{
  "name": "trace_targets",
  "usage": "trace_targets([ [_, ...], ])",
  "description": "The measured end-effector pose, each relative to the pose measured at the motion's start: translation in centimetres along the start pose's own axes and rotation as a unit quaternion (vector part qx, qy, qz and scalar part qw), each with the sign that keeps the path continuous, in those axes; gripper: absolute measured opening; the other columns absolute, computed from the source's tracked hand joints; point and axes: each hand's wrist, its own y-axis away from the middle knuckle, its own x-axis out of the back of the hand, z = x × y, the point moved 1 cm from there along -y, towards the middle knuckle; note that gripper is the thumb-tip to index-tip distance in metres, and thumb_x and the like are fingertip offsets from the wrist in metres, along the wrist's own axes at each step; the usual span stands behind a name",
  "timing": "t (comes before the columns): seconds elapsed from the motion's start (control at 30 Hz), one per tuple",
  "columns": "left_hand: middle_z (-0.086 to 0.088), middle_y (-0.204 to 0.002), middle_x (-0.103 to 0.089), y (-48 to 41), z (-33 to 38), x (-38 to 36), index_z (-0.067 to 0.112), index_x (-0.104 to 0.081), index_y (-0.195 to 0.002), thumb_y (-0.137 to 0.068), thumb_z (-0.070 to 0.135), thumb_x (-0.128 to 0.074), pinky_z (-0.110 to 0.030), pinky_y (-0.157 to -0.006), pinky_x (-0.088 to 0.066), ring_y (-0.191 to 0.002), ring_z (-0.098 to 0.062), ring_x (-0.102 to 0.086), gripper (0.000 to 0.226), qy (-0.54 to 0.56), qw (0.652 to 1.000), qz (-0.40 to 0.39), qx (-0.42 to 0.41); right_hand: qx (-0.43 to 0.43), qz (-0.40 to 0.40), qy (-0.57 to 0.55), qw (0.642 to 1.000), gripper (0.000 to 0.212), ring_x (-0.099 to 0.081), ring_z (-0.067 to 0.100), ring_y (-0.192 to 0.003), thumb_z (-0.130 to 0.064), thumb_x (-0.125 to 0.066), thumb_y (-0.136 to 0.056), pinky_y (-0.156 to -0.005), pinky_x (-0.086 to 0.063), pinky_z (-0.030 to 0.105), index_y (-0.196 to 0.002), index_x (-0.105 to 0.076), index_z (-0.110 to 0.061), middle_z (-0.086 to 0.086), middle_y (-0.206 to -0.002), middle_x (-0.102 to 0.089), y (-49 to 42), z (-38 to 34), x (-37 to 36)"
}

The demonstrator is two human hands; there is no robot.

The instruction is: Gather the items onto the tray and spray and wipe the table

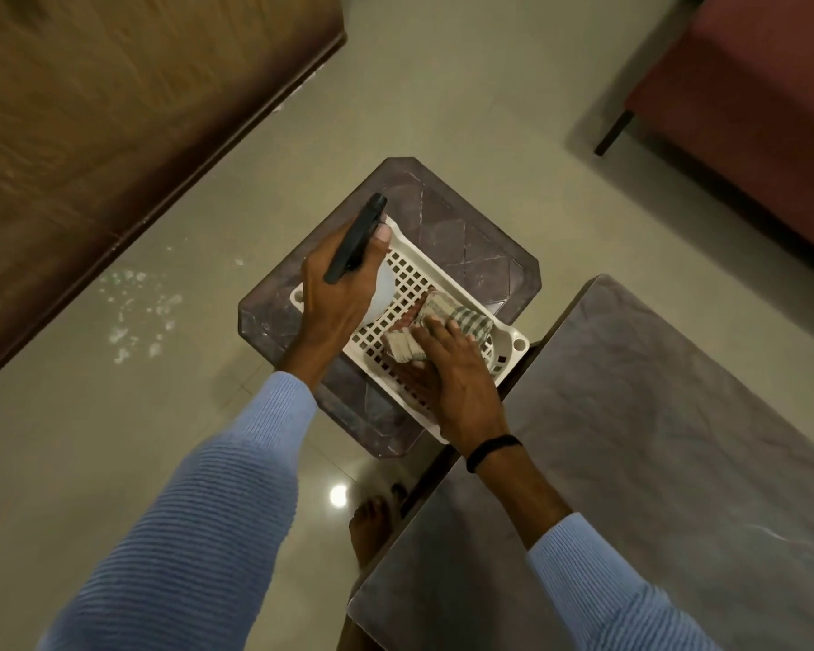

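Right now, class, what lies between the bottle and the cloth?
Only bare tray lattice, in the head view; the bottle and cloth lie apart.

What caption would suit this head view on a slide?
Over a lattice tray on a small table, the left hand holds a spray bottle and the right hand holds a folded cloth.
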Motion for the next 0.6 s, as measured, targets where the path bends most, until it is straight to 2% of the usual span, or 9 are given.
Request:
trace_targets([
  [0.07, 0.008, -0.093, -0.072, -0.1, 0.3, -0.3, 0.015, -0.07, -0.114, -0.098, 0.026, -0.062, -0.011, -0.079, -0.049, -0.088, -0.002, -0.069, 0.021, 0.024, 1.0, 0.01, 0.011, -0.024, 0.043, -0.077, 0.996, 0.053, -0.033, 0.022, -0.148, -0.039, -0.049, -0.099, -0.122, -0.028, 0.047, -0.15, -0.044, -0.024, 0.004, -0.158, -0.041, 0.6, -0.3, 0.9],
  [0.13, 0.002, -0.097, -0.074, 0.0, 0.8, -0.4, 0.011, -0.068, -0.119, -0.1, 0.025, -0.059, -0.014, -0.077, -0.052, -0.083, -0.009, -0.072, 0.025, 0.049, 0.998, 0.032, 0.018, -0.042, 0.116, -0.187, 0.975, 0.04, -0.049, 0.001, -0.132, -0.044, -0.044, -0.103, -0.109, -0.045, 0.027, -0.141, -0.048, -0.038, -0.016, -0.142, -0.054, 1.7, -0.6, 1.9],
  [0.2, 0.006, -0.101, -0.075, 0.4, 1.6, -0.3, 0.01, -0.066, -0.123, -0.101, 0.025, -0.058, -0.02, -0.077, -0.055, -0.083, -0.017, -0.073, 0.028, 0.063, 0.997, 0.049, 0.005, -0.078, 0.178, -0.275, 0.942, 0.028, -0.056, -0.013, -0.114, -0.036, -0.044, -0.106, -0.09, -0.048, 0.007, -0.131, -0.048, -0.048, -0.032, -0.122, -0.058, 2.9, -0.8, 2.7],
  [0.23, 0.011, -0.103, -0.075, 0.6, 2.2, -0.2, 0.009, -0.065, -0.124, -0.101, 0.023, -0.057, -0.026, -0.078, -0.058, -0.086, -0.021, -0.073, 0.028, 0.068, 0.996, 0.051, -0.009, -0.098, 0.199, -0.308, 0.925, 0.029, -0.057, -0.015, -0.11, -0.029, -0.046, -0.106, -0.085, -0.047, 0.005, -0.131, -0.05, -0.044, -0.033, -0.118, -0.058, 3.5, -0.7, 3.0],
  [0.27, 0.011, -0.108, -0.074, 1.0, 2.9, -0.1, 0.007, -0.064, -0.126, -0.101, 0.02, -0.056, -0.03, -0.077, -0.059, -0.089, -0.023, -0.073, 0.029, 0.073, 0.996, 0.047, -0.026, -0.113, 0.218, -0.335, 0.909, 0.031, -0.058, -0.014, -0.108, -0.025, -0.046, -0.106, -0.084, -0.048, 0.005, -0.133, -0.053, -0.037, -0.031, -0.118, -0.06, 4.3, -0.6, 3.3],
  [0.33, -0.005, -0.116, -0.072, 2.0, 4.3, -0.2, -0.001, -0.062, -0.125, -0.102, 0.014, -0.054, -0.031, -0.071, -0.06, -0.084, -0.018, -0.073, 0.029, 0.081, 0.995, 0.027, -0.053, -0.126, 0.253, -0.369, 0.886, 0.033, -0.061, -0.009, -0.11, -0.022, -0.047, -0.105, -0.087, -0.051, 0.01, -0.137, -0.056, -0.022, -0.021, -0.121, -0.065, 5.9, -0.1, 3.8],
  [0.4, -0.011, -0.112, -0.073, 3.5, 5.6, -0.5, -0.004, -0.064, -0.121, -0.102, 0.014, -0.054, -0.033, -0.059, -0.059, -0.071, -0.024, -0.071, 0.028, 0.071, 0.996, -0.01, -0.054, -0.133, 0.277, -0.398, 0.864, 0.032, -0.063, -0.004, -0.111, -0.022, -0.046, -0.104, -0.087, -0.053, 0.015, -0.134, -0.057, -0.022, -0.022, -0.117, -0.069, 7.6, 0.5, 4.4],
  [0.47, -0.007, -0.101, -0.074, 5.6, 6.6, -1.2, -0.002, -0.067, -0.114, -0.102, 0.017, -0.055, -0.036, -0.053, -0.056, -0.06, -0.029, -0.065, 0.025, 0.053, 0.997, -0.053, -0.031, -0.142, 0.298, -0.412, 0.85, 0.031, -0.065, -0.002, -0.11, -0.019, -0.046, -0.104, -0.087, -0.054, 0.017, -0.133, -0.057, -0.022, -0.023, -0.116, -0.07, 9.4, 1.4, 5.0],
  [0.6, -0.006, -0.069, -0.065, 10.3, 7.2, -4.1, 0.0, -0.068, -0.097, -0.098, 0.025, -0.061, -0.023, -0.054, -0.049, -0.049, -0.009, -0.057, 0.026, 0.021, 0.995, -0.091, 0.028, -0.189, 0.347, -0.386, 0.834, 0.034, -0.066, 0.009, -0.113, -0.023, -0.047, -0.105, -0.095, -0.057, 0.039, -0.136, -0.058, -0.017, -0.005, -0.124, -0.069, 13.2, 4.7, 6.0],
])
